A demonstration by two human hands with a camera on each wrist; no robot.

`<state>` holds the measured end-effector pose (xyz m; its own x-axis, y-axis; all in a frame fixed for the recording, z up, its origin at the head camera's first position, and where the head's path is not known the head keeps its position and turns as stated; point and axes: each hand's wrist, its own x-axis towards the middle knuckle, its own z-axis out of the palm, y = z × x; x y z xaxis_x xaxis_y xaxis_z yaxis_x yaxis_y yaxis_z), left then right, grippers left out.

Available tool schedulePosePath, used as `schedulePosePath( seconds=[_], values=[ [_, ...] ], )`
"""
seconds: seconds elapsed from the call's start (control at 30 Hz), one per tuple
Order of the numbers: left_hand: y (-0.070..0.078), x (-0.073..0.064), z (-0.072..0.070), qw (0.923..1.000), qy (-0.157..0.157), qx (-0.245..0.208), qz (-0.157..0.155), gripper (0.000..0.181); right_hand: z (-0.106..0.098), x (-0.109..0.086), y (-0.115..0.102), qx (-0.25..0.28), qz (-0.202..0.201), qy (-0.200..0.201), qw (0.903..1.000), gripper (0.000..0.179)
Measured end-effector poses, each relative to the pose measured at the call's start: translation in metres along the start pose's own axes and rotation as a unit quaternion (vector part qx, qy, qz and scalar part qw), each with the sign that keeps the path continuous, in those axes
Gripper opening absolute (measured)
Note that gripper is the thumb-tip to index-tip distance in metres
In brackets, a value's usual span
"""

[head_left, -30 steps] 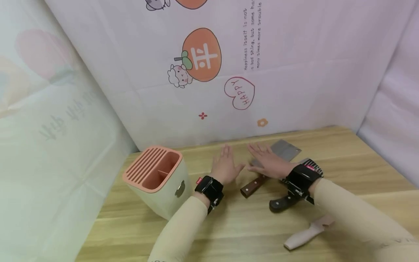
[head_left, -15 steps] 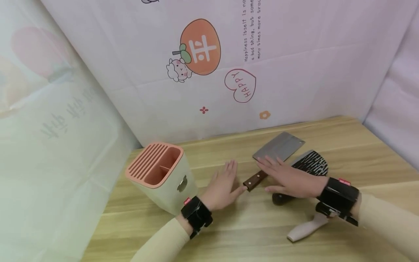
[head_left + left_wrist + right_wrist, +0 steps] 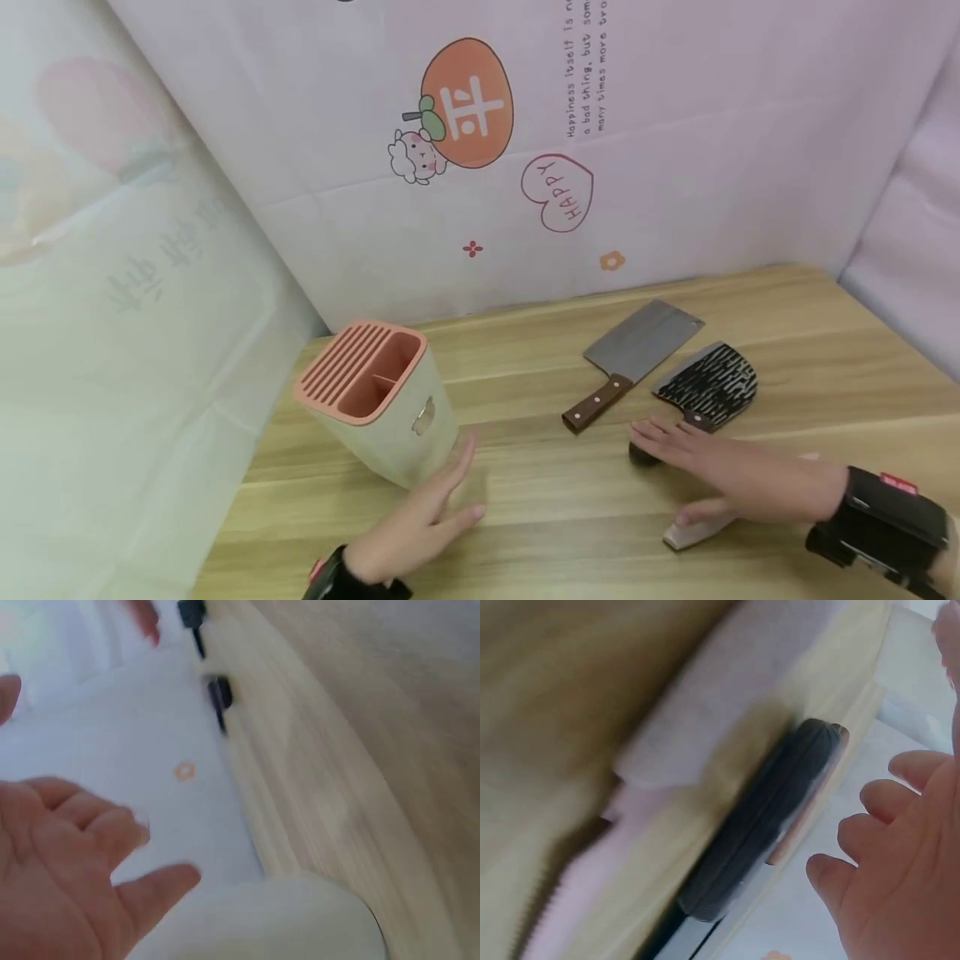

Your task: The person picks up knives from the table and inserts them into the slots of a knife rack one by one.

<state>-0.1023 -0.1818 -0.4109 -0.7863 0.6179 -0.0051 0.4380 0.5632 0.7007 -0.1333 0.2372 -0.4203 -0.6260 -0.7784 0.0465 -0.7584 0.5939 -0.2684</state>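
Observation:
My left hand [image 3: 416, 525] hovers with fingers extended in front of the cream knife holder [image 3: 408, 442], which has a slotted coral top. Nothing is in its grasp. My right hand [image 3: 738, 475], flat and palm down, is over the black handle of a patterned-blade knife [image 3: 708, 385] and a pale pink knife [image 3: 697, 532]. In the right wrist view the black handle [image 3: 761, 817] and pale handle [image 3: 720, 697] lie apart from the fingers. A cleaver [image 3: 645, 337] with a brown riveted handle lies farther back. The hand hides most of the pink knife in the head view.
All of this stands on a wood-grain table [image 3: 517, 467]. A white printed cloth [image 3: 360, 225] hangs along the back and sides, close behind the holder. The knives lie spread over the table's right half.
Both hands have drawn back toward the person and apart, left hand to the lower left, right hand to the lower right. The cleaver is uncovered; the knives and holder stay put.

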Motion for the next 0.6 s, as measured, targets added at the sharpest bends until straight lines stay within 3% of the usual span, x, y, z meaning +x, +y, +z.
schedulePosePath(
  seconds=[0.13, 0.23, 0.33, 0.4, 0.47, 0.53, 0.6],
  values=[
    [-0.014, -0.04, -0.015, 0.9961, -0.009, -0.082, -0.03, 0.054, 0.011, -0.012, -0.001, -0.018, -0.008, 0.004, 0.9998, 0.09],
    [-0.027, -0.071, -0.035, 0.9836, -0.042, -0.168, -0.05, 0.048, 0.018, -0.017, -0.001, -0.035, -0.026, 0.022, 0.9988, 0.08],
    [-0.041, -0.1, -0.06, 0.9771, -0.051, -0.2, -0.051, 0.045, 0.022, -0.02, 0.001, -0.035, -0.047, 0.037, 0.9976, 0.071],
    [-0.049, -0.114, -0.078, 0.9802, -0.015, -0.188, -0.062, 0.044, 0.022, -0.021, 0.004, -0.03, -0.062, 0.034, 0.9971, 0.07],
    [-0.054, -0.124, -0.095, 0.9837, 0.057, -0.15, -0.082, 0.043, 0.02, -0.022, 0.008, -0.022, -0.077, 0.024, 0.9965, 0.069],
    [-0.057, -0.127, -0.109, 0.9764, 0.13, -0.136, -0.107, 0.043, 0.019, -0.022, 0.01, -0.008, -0.082, 0.006, 0.9965, 0.065],
    [-0.058, -0.124, -0.118, 0.9614, 0.19, -0.15, -0.131, 0.046, 0.017, -0.021, 0.012, 0.001, -0.087, -0.011, 0.9961, 0.06]
  ],
)
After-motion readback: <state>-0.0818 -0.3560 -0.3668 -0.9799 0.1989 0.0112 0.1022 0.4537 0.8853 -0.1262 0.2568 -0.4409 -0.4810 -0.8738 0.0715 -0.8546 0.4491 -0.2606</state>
